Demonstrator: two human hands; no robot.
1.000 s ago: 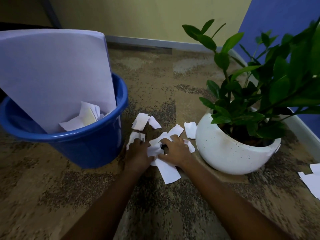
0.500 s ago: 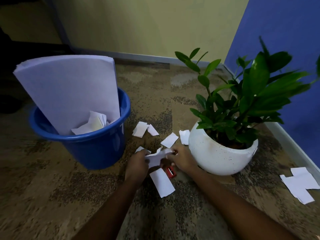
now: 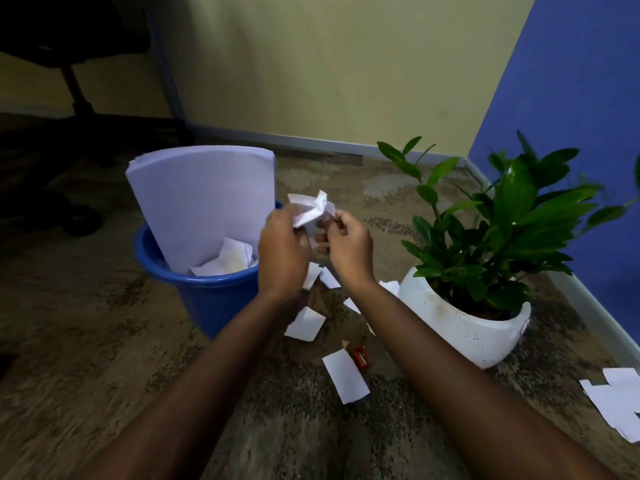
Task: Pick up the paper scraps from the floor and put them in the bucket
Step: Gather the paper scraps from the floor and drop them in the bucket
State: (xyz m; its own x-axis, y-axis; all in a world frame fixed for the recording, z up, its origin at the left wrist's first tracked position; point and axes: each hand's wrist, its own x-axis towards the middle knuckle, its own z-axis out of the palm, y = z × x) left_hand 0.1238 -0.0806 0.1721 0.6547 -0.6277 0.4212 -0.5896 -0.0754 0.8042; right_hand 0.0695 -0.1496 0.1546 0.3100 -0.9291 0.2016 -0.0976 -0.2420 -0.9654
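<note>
A bunch of white paper scraps (image 3: pixel 311 210) is held up between my left hand (image 3: pixel 282 251) and my right hand (image 3: pixel 348 244), above the floor just right of the blue bucket (image 3: pixel 204 296). The bucket holds a tall curved stack of white sheets (image 3: pixel 202 206) and some crumpled scraps (image 3: pixel 228 259). More scraps lie on the carpet: one (image 3: pixel 304 323) below my left wrist, one (image 3: pixel 344 375) nearer me, small ones (image 3: pixel 329 277) between my wrists, and a group (image 3: pixel 614 396) at the far right.
A white pot (image 3: pixel 460 327) with a green leafy plant (image 3: pixel 502 223) stands right of my hands. A small red sharpener (image 3: pixel 362 356) lies on the carpet. A dark office chair base (image 3: pixel 72 98) is at the back left. Yellow and blue walls meet behind the plant.
Both hands gathered scraps on the floor, then rose with them to bucket-rim height. A red sharpener is now uncovered. The view has pulled back and tilted up.
</note>
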